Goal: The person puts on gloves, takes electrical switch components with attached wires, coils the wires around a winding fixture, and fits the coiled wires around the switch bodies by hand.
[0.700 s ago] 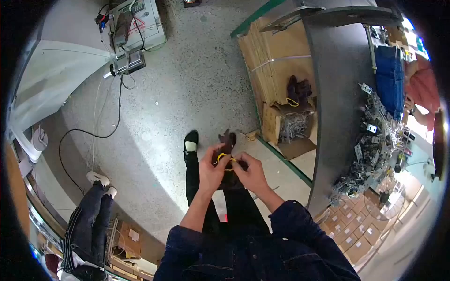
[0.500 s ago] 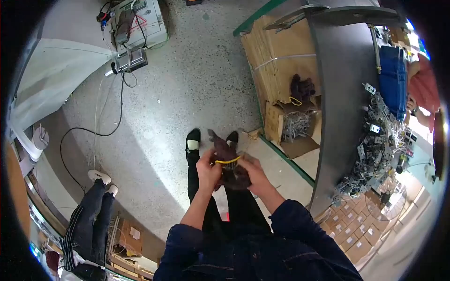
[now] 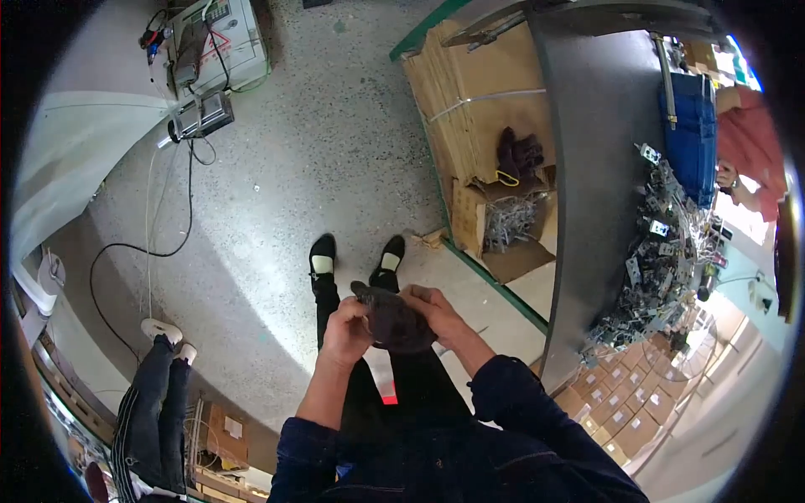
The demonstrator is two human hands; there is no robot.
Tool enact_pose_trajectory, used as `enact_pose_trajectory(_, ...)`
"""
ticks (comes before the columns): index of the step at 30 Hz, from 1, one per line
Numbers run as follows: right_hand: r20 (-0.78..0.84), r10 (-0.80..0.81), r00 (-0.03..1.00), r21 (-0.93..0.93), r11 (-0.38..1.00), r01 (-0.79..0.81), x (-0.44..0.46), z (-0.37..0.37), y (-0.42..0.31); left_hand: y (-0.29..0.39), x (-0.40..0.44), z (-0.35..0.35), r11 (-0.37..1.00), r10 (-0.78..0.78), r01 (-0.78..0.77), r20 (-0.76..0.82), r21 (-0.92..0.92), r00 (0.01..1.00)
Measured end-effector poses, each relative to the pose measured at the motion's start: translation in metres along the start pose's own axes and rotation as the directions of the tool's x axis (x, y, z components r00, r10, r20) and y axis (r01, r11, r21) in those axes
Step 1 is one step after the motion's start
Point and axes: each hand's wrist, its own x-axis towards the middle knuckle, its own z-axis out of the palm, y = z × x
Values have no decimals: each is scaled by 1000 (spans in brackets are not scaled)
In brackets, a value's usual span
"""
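Observation:
A dark brown work glove [image 3: 397, 324] is bunched up between my two hands, in front of my legs. My left hand [image 3: 345, 332] pinches its left side, fingers closed on the fabric. On the opposite edge, my right hand [image 3: 434, 313] grips it with thumb and fingers. The yellow cuff edge does not show now. Another dark glove [image 3: 520, 154] with a yellow-edged cuff lies on the cardboard to the right, above an open carton [image 3: 470, 220] of small metal parts [image 3: 510, 225].
A dark metal bench [image 3: 579, 168] runs along the right, bearing a heap of metal parts [image 3: 658, 260] and a blue bin [image 3: 694, 142]. A person in a red top [image 3: 753, 142] is beyond it. A black cable [image 3: 186, 226] crosses the floor; another person's legs [image 3: 163, 394] are at left.
The glove has been turned and bunched up, so its yellow cuff edge has gone from sight. Both hands still hold it. The view has shifted slightly.

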Motion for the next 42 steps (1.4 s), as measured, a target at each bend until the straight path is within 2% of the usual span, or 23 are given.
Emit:
enact_pose_trajectory(2,-37,142,989,204,970,-131,-6,2,-2,-5,7,11,987,81,-67,-93,148,992)
enact_pose_trajectory(4,-42,61,997,171,984,-53,-8,-7,-6,-5,13,34,527,329,-74,-123,847,936)
enact_pose_trajectory(6,-41,-13,999,134,991,18,-8,-15,-6,-15,14,49,456,426,-163,-54,875,903)
enact_pose_trajectory(8,-151,-202,968,-107,977,187,-3,-23,-5,-29,16,69,511,406,-298,79,806,910)
enact_pose_trajectory(9,-157,-210,965,-110,975,194,-8,-26,-9,-39,28,64,418,309,-346,227,840,924)
enact_pose_trajectory(11,-80,-475,876,-568,744,351,-22,-32,-28,-34,42,73,453,255,-302,203,839,945)
enact_pose_trajectory(12,-216,-432,876,-627,749,215,-36,-29,-49,-31,51,77,486,194,-245,170,839,966)
enact_pose_trajectory(13,-354,-389,851,-659,749,68,-55,-24,-73,-32,65,82,679,218,-217,89,702,972)
enact_pose_trajectory(14,-279,-641,715,-748,612,257,-74,-27,-88,-28,86,87,598,307,-273,99,753,946)
enact_pose_trajectory(17,-392,-841,373,-848,487,207,-135,-56,-117,-15,159,123,94,545,-474,353,876,760)
enact_pose_trajectory(21,-383,-889,251,-915,403,32,-126,-110,-110,-17,253,207,-230,437,-342,411,911,800)
enact_pose_trajectory(23,-423,-889,177,-891,444,98,-118,-121,-98,-35,314,222,-485,459,-450,656,750,600)
enact_pose_trajectory(24,-421,-890,177,-891,442,101,-115,-124,-97,-39,335,222,-487,461,-449,657,749,597)
enact_pose_trajectory(25,-376,-910,173,-913,396,100,-116,-125,-98,-44,353,220,-723,353,-372,775,582,525)
enact_pose_trajectory(26,-329,-929,170,-932,348,101,-116,-126,-99,-54,392,199,-398,321,-645,758,653,569)
enact_pose_trajectory(27,-365,-909,199,-918,388,88,-118,-126,-98,-63,431,179,139,287,-789,738,599,611)
enact_pose_trajectory(28,-367,-907,209,-917,390,83,-115,-130,-97,-74,471,157,537,253,-710,716,456,651)
enact_pose_trajectory(32,-379,-898,223,-905,410,111,-125,-134,-88,-80,392,173,741,153,-452,530,496,834)
enact_pose_trajectory(34,-355,-907,225,-911,390,136,-119,-133,-95,-83,375,168,447,262,-611,558,653,788)
enact_pose_trajectory(36,-347,-913,215,-921,375,107,-118,-129,-99,-95,376,148,-158,292,-631,646,760,705)
enact_pose_trajectory(38,-342,-915,214,-921,372,118,-121,-132,-96,-109,414,110,-610,107,-546,742,574,662)
enact_pose_trajectory(40,-342,-918,202,-922,369,117,-119,-135,-96,-107,416,119,-590,87,-587,766,554,636)
enact_pose_trajectory(42,-285,-940,190,-954,297,37,-118,-133,-96,-103,377,128,-135,210,-596,610,792,764)
